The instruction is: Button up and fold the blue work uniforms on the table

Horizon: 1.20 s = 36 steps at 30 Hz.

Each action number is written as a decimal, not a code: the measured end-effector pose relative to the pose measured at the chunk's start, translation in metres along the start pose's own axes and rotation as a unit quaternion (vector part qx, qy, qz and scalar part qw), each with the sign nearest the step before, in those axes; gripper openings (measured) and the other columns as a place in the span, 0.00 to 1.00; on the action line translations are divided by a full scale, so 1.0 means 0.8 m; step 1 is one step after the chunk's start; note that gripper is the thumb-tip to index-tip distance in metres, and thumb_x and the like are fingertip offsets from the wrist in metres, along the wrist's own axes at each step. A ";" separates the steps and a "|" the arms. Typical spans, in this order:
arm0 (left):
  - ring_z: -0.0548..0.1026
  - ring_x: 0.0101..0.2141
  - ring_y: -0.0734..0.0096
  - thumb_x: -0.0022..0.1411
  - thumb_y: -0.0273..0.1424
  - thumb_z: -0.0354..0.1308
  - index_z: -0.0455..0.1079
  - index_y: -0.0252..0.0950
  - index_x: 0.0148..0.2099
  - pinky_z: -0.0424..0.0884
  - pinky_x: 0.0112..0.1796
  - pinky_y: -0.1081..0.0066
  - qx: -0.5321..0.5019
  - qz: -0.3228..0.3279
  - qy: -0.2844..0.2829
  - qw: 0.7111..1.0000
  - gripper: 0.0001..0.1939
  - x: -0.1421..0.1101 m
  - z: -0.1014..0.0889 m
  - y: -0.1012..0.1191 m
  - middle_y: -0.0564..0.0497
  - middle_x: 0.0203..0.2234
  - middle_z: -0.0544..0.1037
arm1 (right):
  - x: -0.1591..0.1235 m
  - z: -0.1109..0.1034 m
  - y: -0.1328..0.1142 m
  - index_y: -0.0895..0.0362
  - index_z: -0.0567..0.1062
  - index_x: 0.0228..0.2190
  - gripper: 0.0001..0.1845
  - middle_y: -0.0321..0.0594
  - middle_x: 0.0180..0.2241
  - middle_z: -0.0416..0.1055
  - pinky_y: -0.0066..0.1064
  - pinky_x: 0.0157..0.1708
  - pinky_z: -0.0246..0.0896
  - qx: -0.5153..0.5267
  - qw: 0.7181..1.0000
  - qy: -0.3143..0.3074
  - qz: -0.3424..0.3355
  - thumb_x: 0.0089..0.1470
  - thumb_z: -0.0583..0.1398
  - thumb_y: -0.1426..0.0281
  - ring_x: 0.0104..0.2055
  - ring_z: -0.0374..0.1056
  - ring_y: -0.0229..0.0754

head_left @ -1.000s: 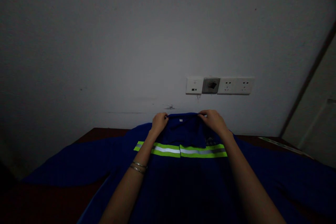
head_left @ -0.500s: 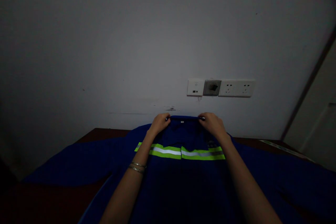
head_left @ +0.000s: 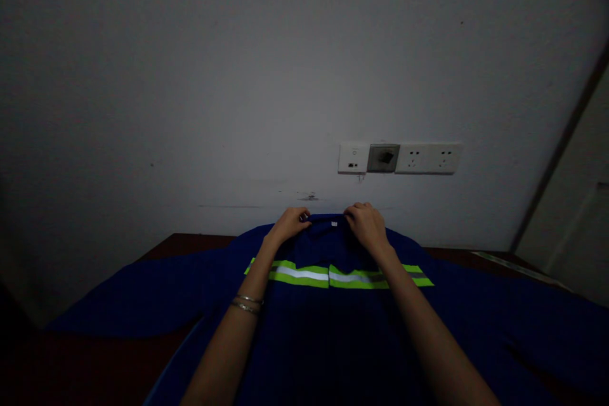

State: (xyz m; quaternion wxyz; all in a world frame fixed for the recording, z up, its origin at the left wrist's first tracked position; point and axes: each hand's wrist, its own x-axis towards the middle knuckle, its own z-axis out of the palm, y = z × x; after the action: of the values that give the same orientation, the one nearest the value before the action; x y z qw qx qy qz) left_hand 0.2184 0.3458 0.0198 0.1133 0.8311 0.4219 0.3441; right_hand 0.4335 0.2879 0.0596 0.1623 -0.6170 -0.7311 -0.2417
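Note:
A dark blue work jacket (head_left: 295, 323) with a yellow-green and silver reflective band across the chest lies spread out, its sleeves stretched to both sides. My left hand (head_left: 289, 226) pinches the left end of the collar (head_left: 323, 218). On the collar's right part, my right hand (head_left: 366, 224) grips the edge between thumb and fingers. A small white label (head_left: 333, 224) shows inside the neck between the hands. Two thin bracelets (head_left: 247, 304) circle my left forearm. The jacket's lower part is dark and partly covered by my forearms.
The jacket lies on a dark reddish table (head_left: 95, 361) that meets a pale wall (head_left: 238, 89). Wall sockets (head_left: 425, 158) and a switch plate (head_left: 353, 158) sit above the collar. A flat pale strip (head_left: 518, 266) lies at the back right, near a door (head_left: 580, 222).
My right hand has shifted left along the collar, closer to my left hand, uncovering more of the reflective band on the right. My left hand stays almost in place.

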 end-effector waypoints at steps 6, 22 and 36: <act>0.65 0.21 0.77 0.48 0.34 0.61 0.70 0.31 0.25 0.61 0.24 0.77 -0.070 -0.038 -0.095 0.992 0.10 0.001 -0.003 -0.019 0.56 0.17 0.68 | 0.000 0.002 0.010 0.54 0.76 0.37 0.12 0.43 0.37 0.72 0.31 0.37 0.54 0.002 1.000 0.006 0.015 0.56 0.53 0.69 0.41 0.62 0.44; 0.63 0.18 0.78 0.49 0.27 0.52 0.72 0.29 0.22 0.56 0.21 0.77 -0.011 -0.041 -0.081 0.996 0.10 -0.006 -0.037 -0.007 0.55 0.13 0.66 | -0.002 0.014 0.030 0.54 0.74 0.41 0.14 0.42 0.40 0.71 0.31 0.35 0.57 0.012 0.998 -0.014 0.052 0.54 0.53 0.70 0.44 0.63 0.46; 0.72 0.44 0.62 0.54 0.24 0.47 0.71 0.40 0.48 0.67 0.42 0.68 0.196 -0.036 -0.051 0.979 0.21 -0.005 -0.014 0.015 0.46 0.44 0.74 | -0.003 0.034 0.046 0.57 0.73 0.43 0.16 0.49 0.39 0.72 0.33 0.37 0.59 0.036 0.984 -0.090 0.146 0.55 0.51 0.69 0.42 0.68 0.47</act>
State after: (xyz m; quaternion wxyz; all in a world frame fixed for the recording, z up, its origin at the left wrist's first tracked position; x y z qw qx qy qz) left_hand 0.2165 0.3342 0.0319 -0.0181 0.8379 0.5043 0.2078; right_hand 0.4719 0.3054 0.0409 0.1514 -0.7303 -0.6530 -0.1319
